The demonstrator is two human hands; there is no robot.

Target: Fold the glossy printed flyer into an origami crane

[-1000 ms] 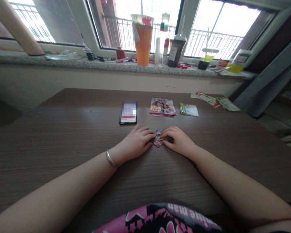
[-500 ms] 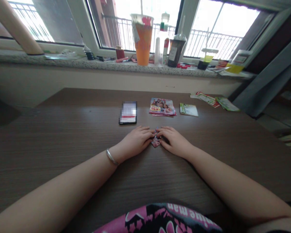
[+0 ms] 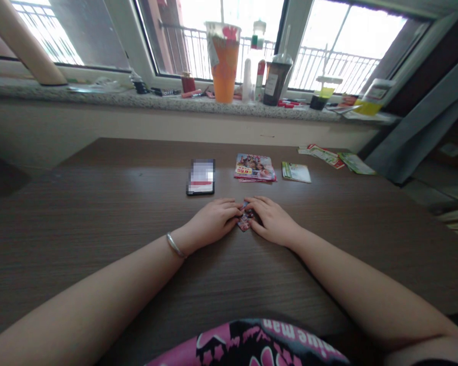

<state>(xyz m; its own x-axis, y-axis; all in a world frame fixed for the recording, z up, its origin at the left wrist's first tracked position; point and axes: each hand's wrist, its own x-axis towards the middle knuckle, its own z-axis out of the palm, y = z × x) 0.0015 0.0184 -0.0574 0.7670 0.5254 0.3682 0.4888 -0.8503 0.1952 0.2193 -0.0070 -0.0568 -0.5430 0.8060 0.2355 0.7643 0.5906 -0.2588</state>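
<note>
A small folded piece of printed paper [image 3: 245, 221] lies on the dark wooden table [image 3: 99, 213], pinched between both hands. My left hand [image 3: 212, 221], with a silver bracelet on its wrist, presses its fingertips on the paper's left side. My right hand [image 3: 272, 219] has its fingers curled over the paper's right side, covering much of it. Both hands rest on the tabletop and meet over the paper.
A phone [image 3: 201, 177] lies just beyond the hands, a stack of colourful leaflets [image 3: 255, 168] and a green card [image 3: 296, 172] to its right, more leaflets [image 3: 328, 155] farther right. The window sill [image 3: 99, 96] holds an orange cup [image 3: 223, 61], bottles and a dark drink cup [image 3: 276, 79].
The hands have drawn closer together over the folded paper, and my right hand now covers more of it. The paper shows less than before.
</note>
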